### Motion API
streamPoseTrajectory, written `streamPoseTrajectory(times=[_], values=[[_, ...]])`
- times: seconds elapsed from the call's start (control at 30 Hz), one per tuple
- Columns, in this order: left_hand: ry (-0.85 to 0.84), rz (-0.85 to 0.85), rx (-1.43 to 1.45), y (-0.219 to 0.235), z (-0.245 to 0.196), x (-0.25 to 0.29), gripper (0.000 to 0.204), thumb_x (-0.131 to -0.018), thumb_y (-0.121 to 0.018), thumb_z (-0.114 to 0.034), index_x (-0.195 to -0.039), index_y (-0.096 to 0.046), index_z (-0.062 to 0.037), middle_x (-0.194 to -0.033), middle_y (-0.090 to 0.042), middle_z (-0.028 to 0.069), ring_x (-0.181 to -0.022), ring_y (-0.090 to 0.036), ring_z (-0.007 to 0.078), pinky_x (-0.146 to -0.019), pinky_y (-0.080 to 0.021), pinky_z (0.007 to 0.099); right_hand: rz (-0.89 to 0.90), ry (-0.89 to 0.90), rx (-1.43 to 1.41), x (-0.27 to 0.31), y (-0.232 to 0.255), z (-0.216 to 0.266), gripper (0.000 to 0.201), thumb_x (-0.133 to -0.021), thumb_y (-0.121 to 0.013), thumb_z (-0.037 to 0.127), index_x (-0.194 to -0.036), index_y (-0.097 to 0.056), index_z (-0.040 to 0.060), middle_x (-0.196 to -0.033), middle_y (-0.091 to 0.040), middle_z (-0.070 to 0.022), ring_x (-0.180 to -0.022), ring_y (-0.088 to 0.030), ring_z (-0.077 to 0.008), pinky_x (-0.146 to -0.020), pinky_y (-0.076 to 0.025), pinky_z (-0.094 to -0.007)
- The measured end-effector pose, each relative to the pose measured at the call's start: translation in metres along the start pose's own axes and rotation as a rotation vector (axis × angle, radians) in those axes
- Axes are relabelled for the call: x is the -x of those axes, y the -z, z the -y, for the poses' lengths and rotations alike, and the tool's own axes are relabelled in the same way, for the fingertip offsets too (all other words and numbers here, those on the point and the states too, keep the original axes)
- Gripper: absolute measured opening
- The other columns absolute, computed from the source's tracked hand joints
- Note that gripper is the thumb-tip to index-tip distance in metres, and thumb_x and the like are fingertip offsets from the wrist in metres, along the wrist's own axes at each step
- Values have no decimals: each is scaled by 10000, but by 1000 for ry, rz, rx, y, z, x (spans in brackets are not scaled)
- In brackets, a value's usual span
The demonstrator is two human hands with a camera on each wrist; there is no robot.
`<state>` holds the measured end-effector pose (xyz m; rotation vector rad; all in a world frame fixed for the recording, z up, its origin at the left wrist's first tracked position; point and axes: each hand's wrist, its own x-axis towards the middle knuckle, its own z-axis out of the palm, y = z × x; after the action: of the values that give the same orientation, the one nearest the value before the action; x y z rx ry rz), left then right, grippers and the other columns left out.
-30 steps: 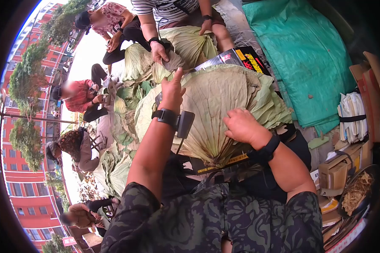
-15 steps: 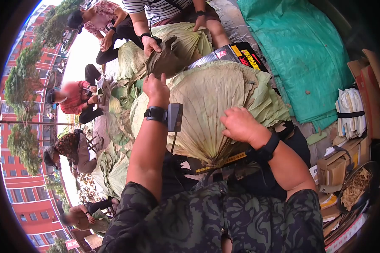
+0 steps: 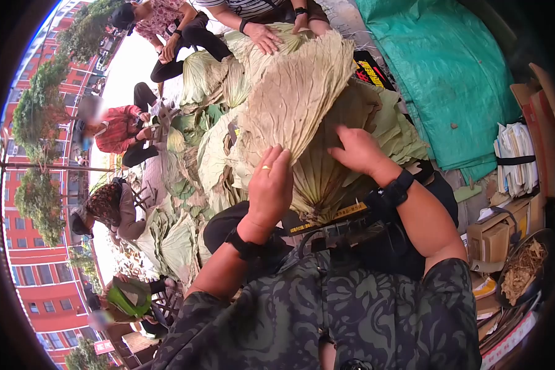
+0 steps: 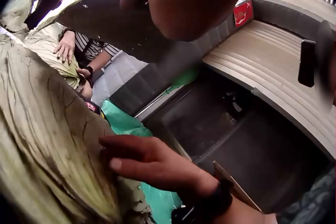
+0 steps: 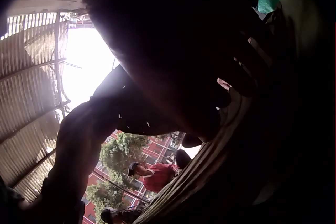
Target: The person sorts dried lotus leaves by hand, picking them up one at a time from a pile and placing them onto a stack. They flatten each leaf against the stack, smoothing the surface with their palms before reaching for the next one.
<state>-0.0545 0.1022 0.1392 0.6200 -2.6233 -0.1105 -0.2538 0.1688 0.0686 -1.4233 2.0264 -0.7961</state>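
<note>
My left hand (image 3: pixel 271 191) pinches a large dried lotus leaf (image 3: pixel 290 92) near its narrow end, fingers lying along the pale ribbed face and the thumb hidden. This leaf fans up and away, leaning over a stack of folded lotus leaves (image 3: pixel 317 179) in front of my body. Its dark other side (image 4: pixel 100 24) shows in the left wrist view. My right hand (image 3: pixel 361 151) is over the stack's right part, thumb and fingers spread and nothing gripped. In the left wrist view, the fingertips of that right hand (image 4: pixel 157 163) are right at the stack's surface.
Across from me a person's hand (image 3: pixel 263 40) rests on another leaf pile. More leaves (image 3: pixel 176 234) spread to the left, where several people sit. A green tarp (image 3: pixel 438 86) lies right, with bundled papers (image 3: pixel 515 160), a cardboard box (image 3: pixel 496 243) and a bowl of scraps (image 3: pixel 524 271).
My left hand has come back from the opposite person's side, bringing a leaf over the stack. That person's hand no longer holds the leaf. My right hand has moved slightly up, its fingers spreading.
</note>
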Motion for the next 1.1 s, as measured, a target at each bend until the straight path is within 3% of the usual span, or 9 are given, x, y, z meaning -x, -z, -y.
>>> streamPoseTrajectory(times=[0.1,0.27,0.5,0.6,0.77,0.83,0.9,0.97,1.1], values=[[17,182,82,-15,-16,26,312,-771,-561,-10,-1080,-522,3,-1083,-569,209,-1034,-543,381,-882,-449,419,-166,-131,-497,-14,-12,-20,382,-774,-607,291,-992,-551,-18,-960,-607,-224,-909,-583,-374,-780,-460,-425],[7,194,61,-13,-30,30,284,-767,-562,-33,-1046,-525,3,-1045,-577,203,-994,-558,378,-868,-456,419,-181,-326,-1076,-4,-9,-15,342,-738,-652,92,-1035,-525,-21,-927,-615,-159,-774,-593,-172,-692,-479,-319],[10,339,-39,-15,-48,31,234,-746,-590,-95,-961,-519,-34,-989,-584,167,-953,-573,356,-787,-487,404,-279,-113,-886,-9,-12,-21,405,-693,-608,58,-1075,-498,-22,-915,-607,-173,-771,-616,-250,-706,-490,-358],[72,496,4,-13,-53,25,278,-732,-637,-160,-963,-519,-60,-1026,-577,151,-970,-566,346,-745,-499,392,-741,32,-161,-8,-4,-18,540,-694,-634,141,-1190,-465,10,-1179,-496,-218,-1028,-504,-391,-899,-411,-425],[2,491,104,-10,-44,28,372,-710,-689,-253,-1030,-592,-89,-1138,-560,152,-1027,-537,344,-817,-471,387,-556,435,201,10,-9,-6,514,-749,-634,252,-1209,-490,74,-1210,-498,-163,-1129,-465,-326,-945,-380,-411],[61,531,178,-8,-38,29,345,-734,-682,-235,-1037,-621,-82,-1166,-551,168,-1038,-535,343,-867,-446,390,150,375,176,12,-15,-9,476,-754,-620,304,-1161,-521,76,-1174,-512,-160,-1104,-471,-334,-925,-390,-414],[218,229,347,-15,-25,38,316,-756,-673,-218,-1028,-625,-64,-1162,-555,175,-1054,-530,339,-889,-431,393,139,411,222,16,-25,-12,458,-748,-621,329,-1122,-542,76,-1132,-524,-158,-1066,-487,-334,-901,-401,-416],[213,184,288,-18,-7,39,344,-777,-657,-195,-1086,-599,-55,-1182,-542,189,-1089,-511,347,-928,-400,406,-64,498,224,16,-28,-13,352,-733,-617,356,-952,-587,81,-960,-568,-129,-952,-542,-324,-802,-452,-433],[204,88,62,-31,29,39,389,-824,-595,-198,-1176,-539,-41,-1227,-505,223,-1137,-475,376,-972,-360,408,-32,495,227,13,-27,-12,341,-722,-628,357,-921,-595,82,-933,-574,-123,-932,-550,-323,-797,-453,-432]])
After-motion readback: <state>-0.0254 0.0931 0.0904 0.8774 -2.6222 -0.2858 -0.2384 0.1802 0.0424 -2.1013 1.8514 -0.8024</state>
